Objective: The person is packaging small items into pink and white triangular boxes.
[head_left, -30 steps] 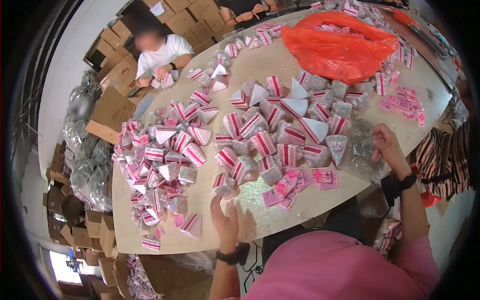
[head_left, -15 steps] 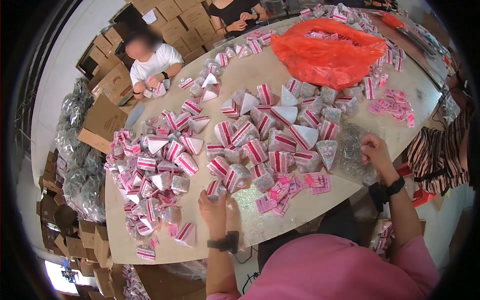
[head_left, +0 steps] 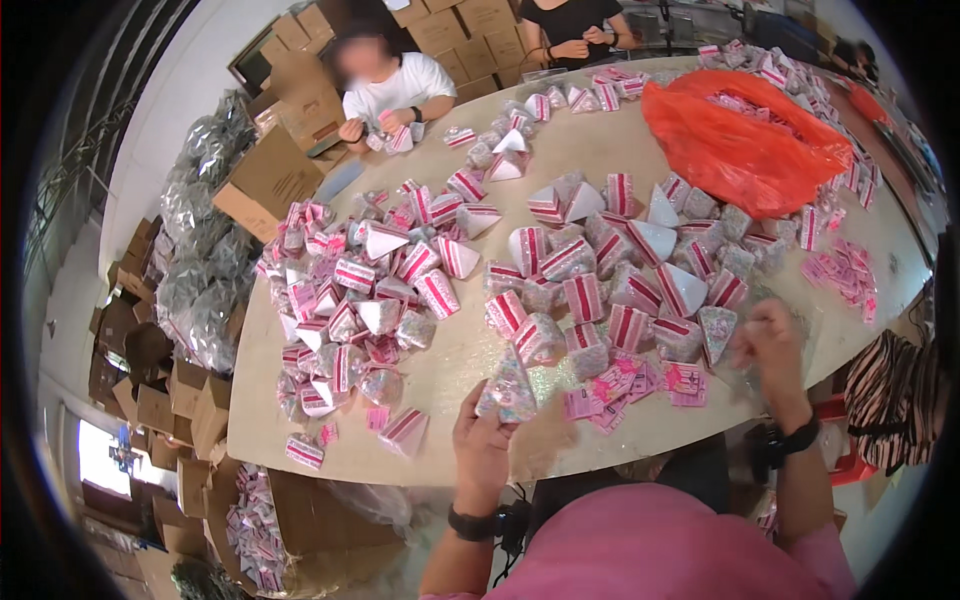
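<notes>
Near the front edge of the table, my left hand [head_left: 482,450] is closed on a cake-slice-shaped piece [head_left: 508,390]. Its speckled, glittery triangular face is turned up, tip pointing away from me. To the right, my right hand [head_left: 772,350] hovers by the clear plastic bags [head_left: 790,325]; its fingers are smeared by motion, and whether they hold anything is hidden. Ahead of both hands spreads a heap of cake-slice pieces [head_left: 583,298] with pink-red stripes and white or speckled sides. Pink printed cards [head_left: 620,380] lie between my hands.
A second heap of striped slices [head_left: 355,273] covers the left of the table. A red plastic bag [head_left: 740,150] stands at the far right, near more pink cards [head_left: 840,272]. Two people sit across the table. Open cartons [head_left: 265,180] and bagged goods [head_left: 205,250] line the left.
The view has shifted, so the table sits further right and higher. My left hand has lifted the cake slice from beside the heap and turned its triangular face up. My right hand has become blurred.
</notes>
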`<action>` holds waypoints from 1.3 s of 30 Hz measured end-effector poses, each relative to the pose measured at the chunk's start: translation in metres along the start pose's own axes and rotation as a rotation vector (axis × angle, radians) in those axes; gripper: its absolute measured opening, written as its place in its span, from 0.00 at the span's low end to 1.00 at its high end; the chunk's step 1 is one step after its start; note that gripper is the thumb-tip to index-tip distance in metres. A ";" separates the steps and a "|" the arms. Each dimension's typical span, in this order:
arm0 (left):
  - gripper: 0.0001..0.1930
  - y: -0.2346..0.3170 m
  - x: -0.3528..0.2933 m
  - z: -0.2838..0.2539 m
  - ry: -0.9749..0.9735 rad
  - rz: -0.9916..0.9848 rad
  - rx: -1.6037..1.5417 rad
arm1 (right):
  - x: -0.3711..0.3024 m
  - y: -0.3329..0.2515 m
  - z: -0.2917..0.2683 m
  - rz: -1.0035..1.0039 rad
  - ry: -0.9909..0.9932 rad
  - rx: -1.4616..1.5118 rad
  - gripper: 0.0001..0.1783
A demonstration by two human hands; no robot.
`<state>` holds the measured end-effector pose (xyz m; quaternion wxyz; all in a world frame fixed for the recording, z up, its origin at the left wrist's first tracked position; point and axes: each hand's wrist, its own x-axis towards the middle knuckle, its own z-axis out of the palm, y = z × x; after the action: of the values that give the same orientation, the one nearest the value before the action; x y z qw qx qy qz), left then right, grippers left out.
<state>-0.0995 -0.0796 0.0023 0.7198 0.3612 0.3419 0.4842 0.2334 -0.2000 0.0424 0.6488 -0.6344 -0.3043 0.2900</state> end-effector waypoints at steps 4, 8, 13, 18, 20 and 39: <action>0.29 -0.006 -0.005 0.021 -0.202 -0.071 -0.124 | -0.017 -0.011 0.046 0.057 -0.258 0.116 0.04; 0.29 -0.016 -0.009 0.039 -0.224 -0.188 -0.365 | -0.027 -0.009 0.064 0.135 -0.388 0.210 0.04; 0.27 -0.021 -0.010 0.043 -0.214 -0.274 -0.581 | -0.036 -0.012 0.082 0.154 -0.477 0.224 0.04; 0.25 -0.018 -0.004 0.043 -0.376 -0.461 -0.911 | -0.039 -0.007 0.091 0.106 -0.534 0.270 0.03; 0.24 -0.021 0.000 0.042 -0.332 -0.486 -0.897 | -0.041 -0.007 0.093 0.104 -0.536 0.248 0.03; 0.22 -0.037 0.039 -0.063 0.150 -0.004 0.589 | -0.033 0.022 0.079 0.210 -0.423 0.222 0.03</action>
<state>-0.1241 -0.0412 -0.0661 0.5580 0.5168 0.5206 0.3881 0.1524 -0.1732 0.0203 0.6025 -0.5129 -0.3318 0.5136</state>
